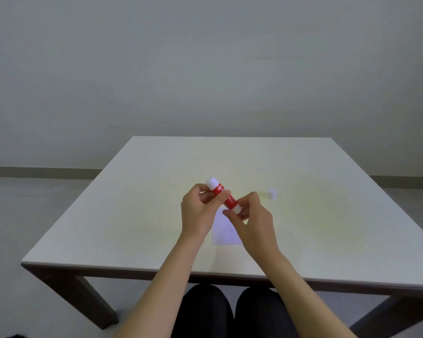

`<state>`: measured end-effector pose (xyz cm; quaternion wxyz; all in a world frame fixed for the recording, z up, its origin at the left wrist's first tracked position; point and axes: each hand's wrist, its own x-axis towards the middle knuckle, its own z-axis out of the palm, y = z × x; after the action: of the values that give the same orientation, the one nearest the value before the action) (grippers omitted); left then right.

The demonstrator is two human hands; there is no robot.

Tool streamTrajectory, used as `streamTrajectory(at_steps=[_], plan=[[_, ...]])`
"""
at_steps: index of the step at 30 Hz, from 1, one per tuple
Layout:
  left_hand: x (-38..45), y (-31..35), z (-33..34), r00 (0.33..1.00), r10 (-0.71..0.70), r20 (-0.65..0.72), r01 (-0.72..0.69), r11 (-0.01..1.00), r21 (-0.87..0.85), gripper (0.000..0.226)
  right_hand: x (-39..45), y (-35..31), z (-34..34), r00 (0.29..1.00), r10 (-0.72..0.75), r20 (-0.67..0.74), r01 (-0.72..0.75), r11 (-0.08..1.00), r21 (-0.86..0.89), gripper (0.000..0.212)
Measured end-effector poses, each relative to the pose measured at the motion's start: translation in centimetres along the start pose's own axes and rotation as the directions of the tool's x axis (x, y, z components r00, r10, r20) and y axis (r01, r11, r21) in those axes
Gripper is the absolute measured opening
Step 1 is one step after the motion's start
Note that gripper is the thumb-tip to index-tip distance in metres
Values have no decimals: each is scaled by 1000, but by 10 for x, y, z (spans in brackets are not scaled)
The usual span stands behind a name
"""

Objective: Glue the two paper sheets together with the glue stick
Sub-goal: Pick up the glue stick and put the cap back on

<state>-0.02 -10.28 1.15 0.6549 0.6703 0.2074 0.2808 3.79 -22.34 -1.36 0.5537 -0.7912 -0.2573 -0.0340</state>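
The bench (137, 215) carried a pale paper sheet (224, 231) directly beneath and between the hands, partly hidden by them, so whether it was one sheet or two could not be told. Both hands were closed on the glue stick (224, 196) above it: the left hand (200, 211) pinched the upper barrel, the right hand (253, 218) gripped the lower end. Its long axis ran from upper left to lower right, and a small white cap (272, 193) stood just beyond the right hand.

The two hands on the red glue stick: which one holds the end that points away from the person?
The left hand holds the far part of the red and white glue stick; the right hand pinches its near white end, above the pale paper sheet.
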Motion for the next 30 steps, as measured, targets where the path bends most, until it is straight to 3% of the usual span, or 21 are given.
streamTrajectory(at_steps=[2,3,5,6,7,9,11,13,15,18,20,22,25,27,30], plan=[[2,0,-3,1000,1,-11,-1,1000,0,26,10,-8,-5,946,266,184,-309,911,273,45],[3,1,-4,1000,6,-10,-6,1000,6,27,13,-9,-8,868,357,346,-478,791,382,51],[4,2,-5,1000,12,-1,-12,1000,21,27,16,-8,-14,721,361,591,-669,585,459,53],[4,2,-5,1000,14,4,-14,1000,22,27,16,-6,-16,707,333,624,-683,550,481,50],[4,3,-5,1000,15,6,-15,1000,17,26,16,-5,-15,732,315,604,-659,554,509,46],[5,3,-5,1000,3,-2,-3,1000,-2,27,12,-3,-9,869,259,422,-464,721,514,32],[5,2,-5,1000,-17,-11,17,999,-29,27,6,-2,-2,985,112,134,-144,954,264,14],[4,1,-4,999,-29,-16,29,999,-38,25,0,3,5,996,-84,-21,83,994,-75,15],[4,1,-4,999,-22,-29,22,1000,-17,22,1,7,5,984,-181,1,176,954,-242,25],[6,2,-14,999,34,-26,-31,996,84,17,25,21,-6,983,-158,94,181,917,-355,59],[9,4,-24,992,121,43,-128,967,222,12,48,37,-17,994,-105,40,109,815,-569,73],[11,6,-33,970,219,103,-241,899,366,20,64,54,-29,1000,-13,-18,-5,655,-755,65],[14,6,-42,935,329,136,-350,776,525,27,77,80,-38,987,149,51,-23,458,-889,54],[16,4,-44,915,371,157,-388,706,592,30,80,88,-39,976,196,98,11,403,-915,49],[16,3,-45,902,395,176,-411,654,635,34,80,90,-40,989,114,96,41,411,-911,41]])
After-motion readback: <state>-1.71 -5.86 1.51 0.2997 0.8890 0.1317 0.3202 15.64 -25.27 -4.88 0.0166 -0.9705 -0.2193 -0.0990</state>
